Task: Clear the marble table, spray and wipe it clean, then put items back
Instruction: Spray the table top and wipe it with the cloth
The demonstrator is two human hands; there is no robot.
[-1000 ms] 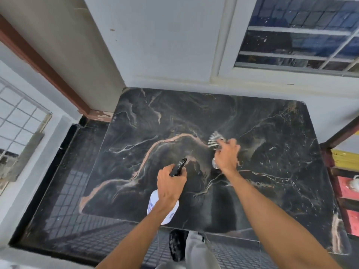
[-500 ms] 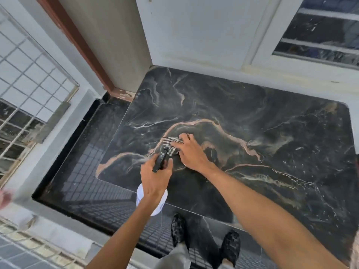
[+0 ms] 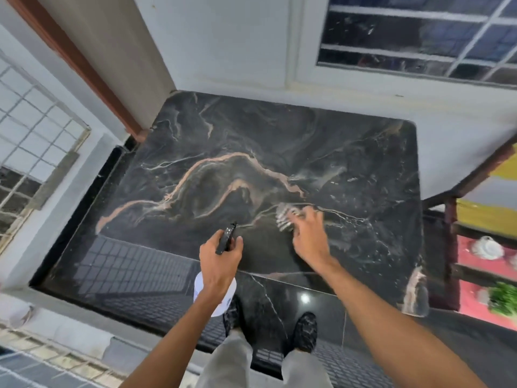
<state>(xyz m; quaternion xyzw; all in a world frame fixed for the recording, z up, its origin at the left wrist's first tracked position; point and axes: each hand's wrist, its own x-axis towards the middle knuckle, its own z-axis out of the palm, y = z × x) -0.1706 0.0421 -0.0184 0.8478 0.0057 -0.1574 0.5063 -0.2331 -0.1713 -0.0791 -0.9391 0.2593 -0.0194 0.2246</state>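
Note:
The black marble table (image 3: pixel 251 141) with tan veins fills the middle of the view and carries nothing but the cloth. My left hand (image 3: pixel 219 260) grips a spray bottle (image 3: pixel 214 299) with a white body and black trigger head, held above the table's front edge. My right hand (image 3: pixel 309 236) presses a striped cloth (image 3: pixel 284 218) flat on the marble, right of centre near the front. The cloth is blurred and partly hidden under my fingers.
White walls and a dark barred window (image 3: pixel 419 37) stand behind the table. A grilled window (image 3: pixel 30 141) is on the left. At the right stands a dark red shelf frame (image 3: pixel 450 247) with a white dish (image 3: pixel 486 247) and something green (image 3: pixel 503 299). My shoes (image 3: pixel 306 331) stand on dark glossy floor.
My right hand has swept the cloth from the table's left-centre to the right near the front. The left hand still holds the bottle in about the same place.

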